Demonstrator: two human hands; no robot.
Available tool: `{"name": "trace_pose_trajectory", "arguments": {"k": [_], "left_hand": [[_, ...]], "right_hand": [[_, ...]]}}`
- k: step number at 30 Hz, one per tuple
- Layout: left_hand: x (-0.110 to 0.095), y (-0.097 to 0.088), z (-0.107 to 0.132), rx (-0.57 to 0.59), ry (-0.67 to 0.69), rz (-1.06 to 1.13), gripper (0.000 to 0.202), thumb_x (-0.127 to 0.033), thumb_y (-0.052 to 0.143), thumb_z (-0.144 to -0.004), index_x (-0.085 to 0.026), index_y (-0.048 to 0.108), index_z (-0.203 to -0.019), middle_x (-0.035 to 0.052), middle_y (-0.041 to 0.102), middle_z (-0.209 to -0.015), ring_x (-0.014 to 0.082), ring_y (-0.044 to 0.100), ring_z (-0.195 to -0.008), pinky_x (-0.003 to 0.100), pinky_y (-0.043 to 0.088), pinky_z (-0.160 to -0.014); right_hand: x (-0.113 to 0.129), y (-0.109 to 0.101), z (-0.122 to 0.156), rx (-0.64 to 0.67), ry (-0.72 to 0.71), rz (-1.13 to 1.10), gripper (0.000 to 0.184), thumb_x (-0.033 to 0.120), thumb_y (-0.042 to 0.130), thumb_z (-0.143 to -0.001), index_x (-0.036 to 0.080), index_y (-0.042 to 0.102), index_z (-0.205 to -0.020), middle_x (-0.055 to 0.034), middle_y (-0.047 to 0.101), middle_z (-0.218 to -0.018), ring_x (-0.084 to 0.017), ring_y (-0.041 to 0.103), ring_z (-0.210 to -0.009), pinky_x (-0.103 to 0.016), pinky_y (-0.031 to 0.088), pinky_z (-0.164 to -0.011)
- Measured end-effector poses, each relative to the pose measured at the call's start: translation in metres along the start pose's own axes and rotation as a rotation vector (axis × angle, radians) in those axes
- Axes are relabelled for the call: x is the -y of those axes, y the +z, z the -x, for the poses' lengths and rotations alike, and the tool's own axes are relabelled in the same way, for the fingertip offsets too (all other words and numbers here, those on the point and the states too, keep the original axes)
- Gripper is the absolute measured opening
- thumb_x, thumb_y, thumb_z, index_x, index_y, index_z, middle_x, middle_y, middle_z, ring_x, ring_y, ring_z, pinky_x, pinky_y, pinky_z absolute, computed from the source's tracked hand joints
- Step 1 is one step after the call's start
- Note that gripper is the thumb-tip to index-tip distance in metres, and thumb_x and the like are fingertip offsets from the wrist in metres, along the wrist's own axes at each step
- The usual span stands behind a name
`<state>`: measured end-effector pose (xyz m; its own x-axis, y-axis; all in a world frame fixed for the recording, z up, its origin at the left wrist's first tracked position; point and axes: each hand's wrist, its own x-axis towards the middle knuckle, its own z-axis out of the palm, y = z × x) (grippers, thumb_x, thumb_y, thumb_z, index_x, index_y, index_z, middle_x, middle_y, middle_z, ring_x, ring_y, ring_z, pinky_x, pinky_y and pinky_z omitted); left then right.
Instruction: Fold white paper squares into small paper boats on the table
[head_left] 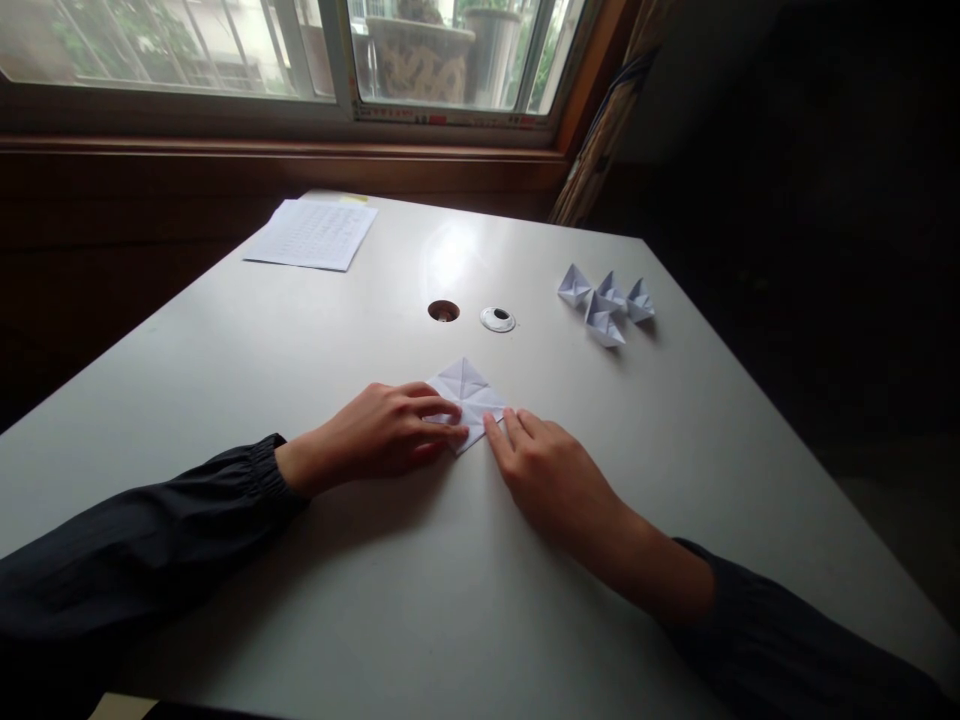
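Note:
A small white folded paper square lies flat on the grey table, turned like a diamond, with creases across it. My left hand rests on its near left part, fingers stretched flat and pressing the paper down. My right hand lies flat beside the paper's near right edge, fingertips touching that edge. Both arms wear dark sleeves.
Several folded white paper boats sit together at the right of the table. A printed sheet lies at the far left. A cable hole and its loose round cap are just beyond the paper. A window and curtain stand behind.

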<state>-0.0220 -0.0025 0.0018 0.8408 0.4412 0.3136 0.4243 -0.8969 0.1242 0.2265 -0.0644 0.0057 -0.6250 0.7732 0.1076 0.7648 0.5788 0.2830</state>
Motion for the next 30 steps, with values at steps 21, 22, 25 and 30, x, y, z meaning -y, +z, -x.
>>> {"name": "trace_pose_trajectory", "arguments": {"k": [21, 22, 25, 30], "left_hand": [[0.008, 0.002, 0.0, -0.108, -0.072, 0.164, 0.027, -0.033, 0.051, -0.104, -0.022, 0.072, -0.118, 0.0088, 0.076, -0.099, 0.0186, 0.071, -0.084, 0.03, 0.054, -0.077], [0.007, 0.002, 0.0, -0.107, -0.062, 0.172, 0.027, -0.036, 0.054, -0.103, -0.022, 0.071, -0.118, 0.0091, 0.076, -0.099, 0.0191, 0.071, -0.084, 0.03, 0.054, -0.077], [0.007, 0.004, 0.0, -0.141, -0.058, 0.198, 0.03, -0.04, 0.061, -0.098, -0.022, 0.07, -0.12, 0.0095, 0.076, -0.1, 0.0207, 0.071, -0.087, 0.031, 0.055, -0.079], [0.004, 0.007, -0.003, -0.28, -0.304, 0.559, 0.027, -0.036, 0.06, -0.099, -0.02, 0.071, -0.118, 0.0045, 0.074, -0.083, 0.0138, 0.066, -0.069, 0.025, 0.051, -0.066]], "right_hand": [[-0.027, 0.014, -0.002, -0.214, 0.151, -0.228, 0.02, 0.022, 0.052, -0.101, 0.019, 0.071, -0.106, -0.0088, 0.069, -0.091, -0.024, 0.059, -0.087, -0.035, 0.041, -0.075], [-0.029, 0.015, -0.003, -0.232, 0.16, -0.262, 0.02, 0.021, 0.051, -0.101, 0.019, 0.071, -0.102, -0.0084, 0.068, -0.09, -0.024, 0.059, -0.086, -0.035, 0.042, -0.076], [-0.032, 0.019, -0.004, -0.322, 0.196, -0.452, 0.021, 0.023, 0.051, -0.102, 0.019, 0.069, -0.093, -0.0076, 0.066, -0.088, -0.022, 0.06, -0.085, -0.034, 0.045, -0.077], [-0.032, 0.019, -0.004, -0.51, 0.262, -0.861, 0.021, 0.031, 0.057, -0.101, 0.02, 0.066, -0.085, -0.0037, 0.064, -0.08, -0.019, 0.061, -0.075, -0.032, 0.047, -0.072]]}}
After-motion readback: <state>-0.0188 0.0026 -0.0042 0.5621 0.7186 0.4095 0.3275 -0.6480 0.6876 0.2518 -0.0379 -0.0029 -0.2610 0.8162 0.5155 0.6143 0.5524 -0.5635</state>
